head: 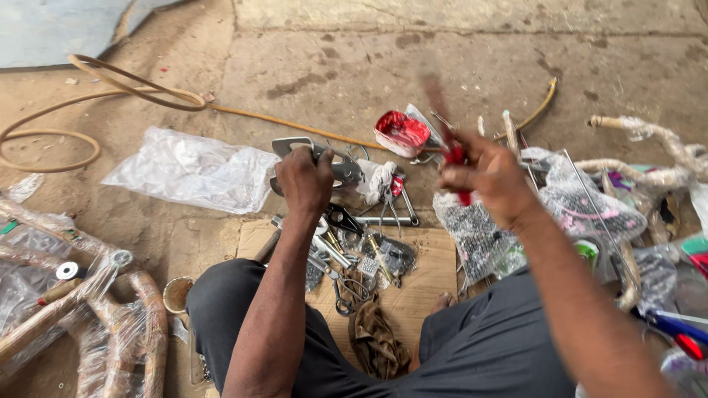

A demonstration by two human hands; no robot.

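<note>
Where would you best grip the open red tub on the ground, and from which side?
Grip the red tub by its outer wall, from the near side. Its open mouth tilts towards the camera and looks coated in red inside, so fingers should stay outside. Loose parts crowd its right; the near-left side looks freer.

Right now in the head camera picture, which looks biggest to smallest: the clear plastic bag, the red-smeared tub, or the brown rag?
1. Clear plastic bag, plainly the biggest.
2. Brown rag.
3. Red-smeared tub.
The rag lies nearer the camera than the tub, so that order is unsure.
</note>
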